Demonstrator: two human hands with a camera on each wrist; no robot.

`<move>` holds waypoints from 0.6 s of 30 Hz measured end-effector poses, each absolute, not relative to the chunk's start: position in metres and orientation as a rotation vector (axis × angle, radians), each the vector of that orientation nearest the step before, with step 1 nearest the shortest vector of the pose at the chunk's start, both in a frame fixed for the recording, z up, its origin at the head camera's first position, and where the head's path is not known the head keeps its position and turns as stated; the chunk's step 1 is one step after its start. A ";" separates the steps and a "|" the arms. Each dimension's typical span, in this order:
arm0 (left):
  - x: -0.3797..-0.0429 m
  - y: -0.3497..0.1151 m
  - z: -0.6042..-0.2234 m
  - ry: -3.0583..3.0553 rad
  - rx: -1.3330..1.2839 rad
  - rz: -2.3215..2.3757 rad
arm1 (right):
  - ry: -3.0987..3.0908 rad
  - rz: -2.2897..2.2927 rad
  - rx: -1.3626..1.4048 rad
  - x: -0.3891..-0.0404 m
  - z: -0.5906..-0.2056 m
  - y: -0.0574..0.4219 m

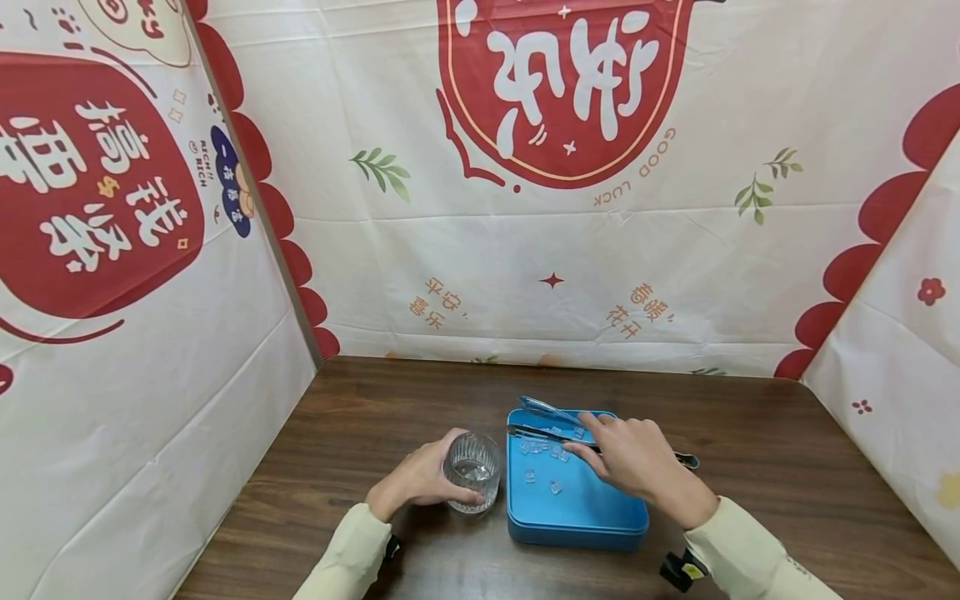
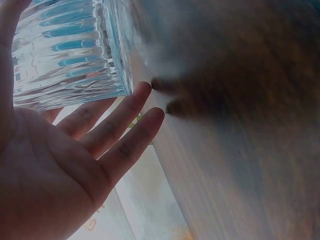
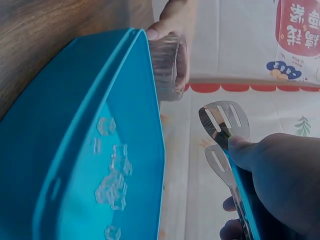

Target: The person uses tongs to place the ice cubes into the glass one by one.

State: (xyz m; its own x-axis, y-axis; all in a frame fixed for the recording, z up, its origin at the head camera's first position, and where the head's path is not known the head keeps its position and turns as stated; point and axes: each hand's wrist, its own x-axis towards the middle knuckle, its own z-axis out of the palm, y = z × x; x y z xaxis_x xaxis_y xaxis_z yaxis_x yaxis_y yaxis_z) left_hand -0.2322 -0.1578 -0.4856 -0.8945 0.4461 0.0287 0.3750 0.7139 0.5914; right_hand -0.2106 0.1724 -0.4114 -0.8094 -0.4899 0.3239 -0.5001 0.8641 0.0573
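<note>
My left hand [image 1: 426, 477] holds a clear ribbed glass [image 1: 476, 487] standing on the table, thumb on the near side and fingers behind. Something clear lies in the bottom of the glass; I cannot tell how much. In the left wrist view two fingers of the left hand [image 2: 50, 170] extend below the glass [image 2: 70, 55]. My right hand [image 1: 637, 462] grips metal tongs [image 1: 547, 410] above a blue box [image 1: 588, 508]. In the right wrist view the slotted tips of the tongs [image 3: 237, 120] stand apart with nothing between them. Several clear ice-like cubes [image 3: 111, 190] lie in the box.
The brown wooden table [image 1: 375, 400] ends at a white printed cloth [image 1: 480, 267] behind it. More cloth walls stand at the left [image 1: 187, 417] and right [image 1: 907, 400]. The box stands just right of the glass.
</note>
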 end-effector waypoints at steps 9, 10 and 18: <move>-0.232 -0.157 -0.485 2.789 0.666 0.929 | -2.724 0.024 0.710 -0.211 -0.417 0.187; -0.232 -0.157 -0.485 2.789 0.667 0.930 | -2.721 0.019 0.712 -0.211 -0.418 0.188; -0.232 -0.157 -0.486 2.801 0.671 0.932 | -2.728 -0.009 0.739 -0.211 -0.427 0.195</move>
State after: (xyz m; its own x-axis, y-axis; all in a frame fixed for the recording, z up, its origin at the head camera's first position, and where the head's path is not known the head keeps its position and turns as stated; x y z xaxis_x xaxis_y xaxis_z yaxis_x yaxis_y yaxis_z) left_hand -0.2322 -0.1570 -0.4857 -0.8954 0.4441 0.0303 0.3738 0.7132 0.5930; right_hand -0.2115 0.1950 -0.4271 -0.8174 -0.4933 0.2974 -0.4914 0.8666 0.0867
